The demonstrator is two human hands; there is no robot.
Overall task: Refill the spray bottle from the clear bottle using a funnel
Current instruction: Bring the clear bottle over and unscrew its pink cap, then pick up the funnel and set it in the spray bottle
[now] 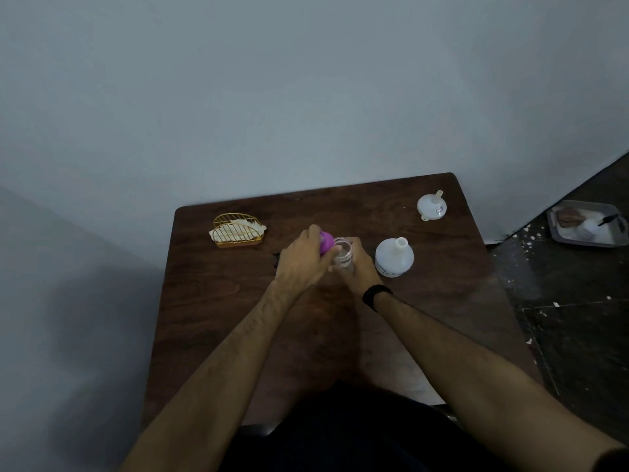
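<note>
At the middle of the brown table (238, 318), my right hand (360, 267) grips the see-through body of the spray bottle (343, 255), whose round mouth shows open from above. My left hand (303, 260) holds the purple spray head (326, 241) just left of that mouth, tilted and touching or nearly touching it. A whitish translucent refill bottle (394, 257) stands upright to the right of my right hand, its neck uncapped. The white funnel (431, 206) lies at the table's far right corner, apart from both hands.
A gold wire napkin holder (238, 230) with white napkins stands at the far left of the table. A small dark item (275, 257) peeks out under my left hand. The wall runs behind the table. A metal tray (587, 224) lies on the dark floor at right.
</note>
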